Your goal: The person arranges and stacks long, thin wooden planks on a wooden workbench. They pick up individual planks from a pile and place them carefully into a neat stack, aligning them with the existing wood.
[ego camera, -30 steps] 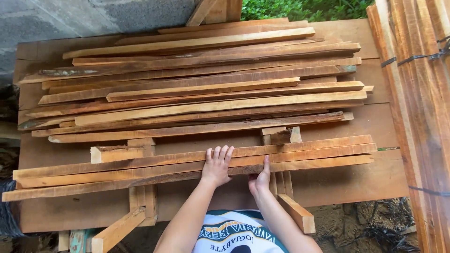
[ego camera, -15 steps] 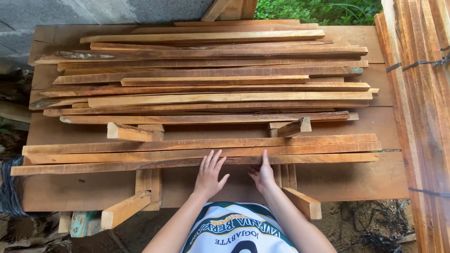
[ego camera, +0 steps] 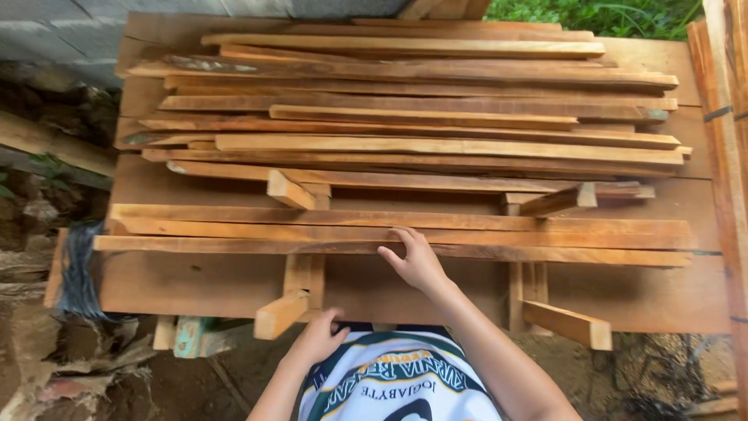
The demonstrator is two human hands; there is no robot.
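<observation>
1. Two bare hands work at the near edge of a wooden workbench (ego camera: 195, 284) stacked with rough-sawn planks.
2. No bin, box or tray is visible; the only load-bearing surface is the workbench top, which carries a loose pile of long planks (ego camera: 421, 117) across its far half and a separate nearer group of three long planks (ego camera: 234, 228) lying side by side.
3. Right hand (ego camera: 417, 261): palm down, fingers loosely spread, fingertips resting on the nearest plank (ego camera: 545, 253) of the three, close to its middle. It presses flat and pinches nothing.
4. Left hand (ego camera: 319, 337): fingers curled at the near edge of the workbench, just right of a short wooden block (ego camera: 280, 312) that juts out beneath it. Whether it grips anything cannot be told.
5. A second short block (ego camera: 569, 323) projects below the bench on the right; two short offcuts (ego camera: 290, 189) (ego camera: 557, 201) lie tilted between the pile and the nearer group.
6. A further stack of boards (ego camera: 721, 140) runs along the right edge of the view.
7. Change from half a second ago: both hands then lay flat on the nearest plank; the left hand has since dropped back to the bench edge, while the right remains on the plank.
</observation>
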